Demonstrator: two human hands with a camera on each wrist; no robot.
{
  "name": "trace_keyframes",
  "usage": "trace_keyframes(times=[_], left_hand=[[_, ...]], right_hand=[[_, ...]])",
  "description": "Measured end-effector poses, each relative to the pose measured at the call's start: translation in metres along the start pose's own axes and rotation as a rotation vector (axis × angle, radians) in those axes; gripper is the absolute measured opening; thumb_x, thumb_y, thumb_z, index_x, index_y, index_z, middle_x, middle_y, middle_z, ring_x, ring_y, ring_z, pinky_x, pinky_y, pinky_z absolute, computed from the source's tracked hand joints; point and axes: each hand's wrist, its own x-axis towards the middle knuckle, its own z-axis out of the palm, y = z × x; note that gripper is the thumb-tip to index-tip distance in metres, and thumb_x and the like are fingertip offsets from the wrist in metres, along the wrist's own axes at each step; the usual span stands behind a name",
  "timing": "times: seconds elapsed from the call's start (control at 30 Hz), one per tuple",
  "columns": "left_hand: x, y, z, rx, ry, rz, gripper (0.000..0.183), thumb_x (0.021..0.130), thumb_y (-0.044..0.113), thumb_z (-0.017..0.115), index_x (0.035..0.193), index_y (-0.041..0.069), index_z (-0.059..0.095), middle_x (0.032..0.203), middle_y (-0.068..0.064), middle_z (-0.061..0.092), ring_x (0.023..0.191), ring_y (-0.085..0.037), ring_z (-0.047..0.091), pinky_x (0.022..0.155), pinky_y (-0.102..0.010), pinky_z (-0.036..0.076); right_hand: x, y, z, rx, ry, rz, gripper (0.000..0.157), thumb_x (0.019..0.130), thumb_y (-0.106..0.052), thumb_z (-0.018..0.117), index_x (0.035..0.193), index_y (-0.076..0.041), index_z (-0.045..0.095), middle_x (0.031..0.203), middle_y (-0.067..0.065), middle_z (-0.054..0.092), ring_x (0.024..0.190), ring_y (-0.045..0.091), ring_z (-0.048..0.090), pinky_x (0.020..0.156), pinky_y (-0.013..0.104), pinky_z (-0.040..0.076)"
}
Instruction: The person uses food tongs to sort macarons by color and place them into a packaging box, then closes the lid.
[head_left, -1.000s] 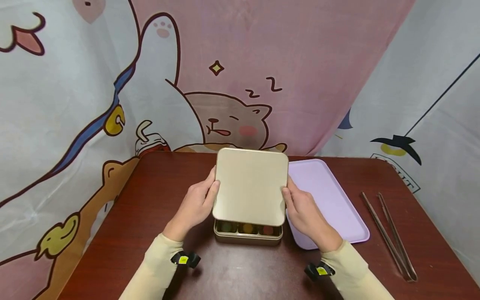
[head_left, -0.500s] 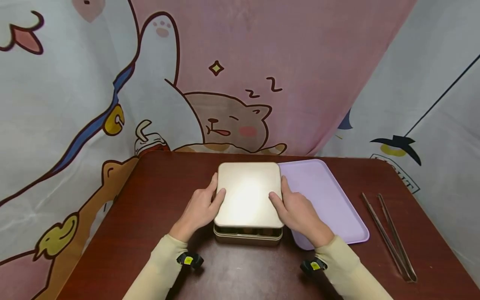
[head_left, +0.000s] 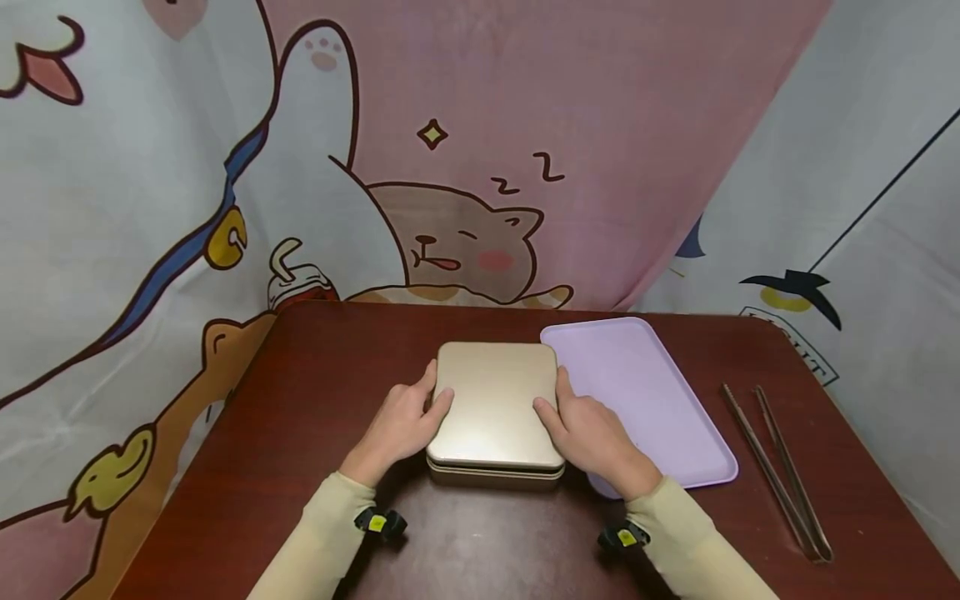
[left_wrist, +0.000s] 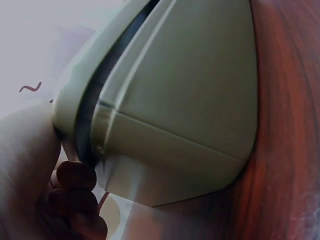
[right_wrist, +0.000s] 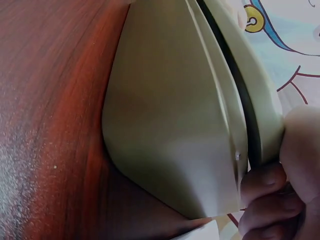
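Note:
A pale gold metal lid [head_left: 495, 404] lies over a matching square tin [head_left: 495, 479] on the table. In both wrist views a dark gap shows between the lid [left_wrist: 75, 95] and the rim of the tin [left_wrist: 185, 75]. My left hand [head_left: 397, 425] grips the lid's left edge, thumb on top and fingers curled below. At the opposite edge my right hand [head_left: 596, 429] holds the lid the same way, its curled fingers [right_wrist: 267, 180] at the gap. The tin's contents are hidden under the lid.
A lilac tray [head_left: 637, 383] lies just right of the tin, partly behind my right hand. Farther right are metal tongs [head_left: 780, 475], spread apart on the dark red table [head_left: 337, 350]. A cartoon-printed cloth [head_left: 600, 150] hangs behind the table.
Both hands have lowered the lid and brought it nearer over the tin. The colored contents seen earlier under its front edge are now covered.

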Motion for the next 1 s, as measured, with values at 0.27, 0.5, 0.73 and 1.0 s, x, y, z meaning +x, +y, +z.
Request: trace_keyframes(times=[0.27, 0.5, 0.73, 1.0], left_hand=[[-0.002, -0.003, 0.006, 0.001, -0.006, 0.0, 0.067, 0.11, 0.036, 0.053, 0.156, -0.01, 0.037, 0.057, 0.008, 0.048, 0.047, -0.006, 0.037, 0.057, -0.029, 0.045], [-0.002, -0.005, 0.008, -0.001, 0.0, 0.024, 0.067, 0.11, 0.034, 0.055, 0.155, -0.012, 0.038, 0.056, 0.008, 0.047, 0.045, -0.005, 0.034, 0.049, -0.026, 0.038], [-0.004, -0.004, 0.008, 0.034, -0.003, 0.016, 0.066, 0.11, 0.035, 0.053, 0.156, -0.01, 0.038, 0.054, 0.008, 0.045, 0.045, -0.005, 0.034, 0.053, -0.028, 0.044], [-0.008, -0.001, 0.008, 0.068, 0.0, 0.018, 0.065, 0.109, 0.033, 0.054, 0.156, -0.01, 0.039, 0.049, 0.006, 0.043, 0.045, -0.008, 0.038, 0.066, -0.036, 0.055]], right_hand=[[-0.005, 0.001, 0.002, 0.002, -0.002, 0.006, 0.087, 0.109, -0.049, 0.049, 0.159, 0.017, 0.021, 0.108, 0.034, 0.072, 0.09, 0.039, 0.074, 0.074, 0.055, 0.059], [-0.009, 0.002, 0.005, 0.019, -0.014, 0.02, 0.091, 0.107, -0.052, 0.052, 0.159, 0.017, 0.02, 0.113, 0.035, 0.07, 0.094, 0.039, 0.074, 0.077, 0.055, 0.059], [-0.01, 0.002, 0.008, 0.02, -0.008, 0.024, 0.091, 0.107, -0.051, 0.053, 0.159, 0.016, 0.021, 0.112, 0.035, 0.071, 0.093, 0.039, 0.074, 0.077, 0.055, 0.059], [-0.011, 0.004, 0.012, 0.026, 0.001, 0.017, 0.09, 0.107, -0.052, 0.052, 0.159, 0.015, 0.023, 0.11, 0.034, 0.071, 0.091, 0.038, 0.074, 0.074, 0.053, 0.06]])
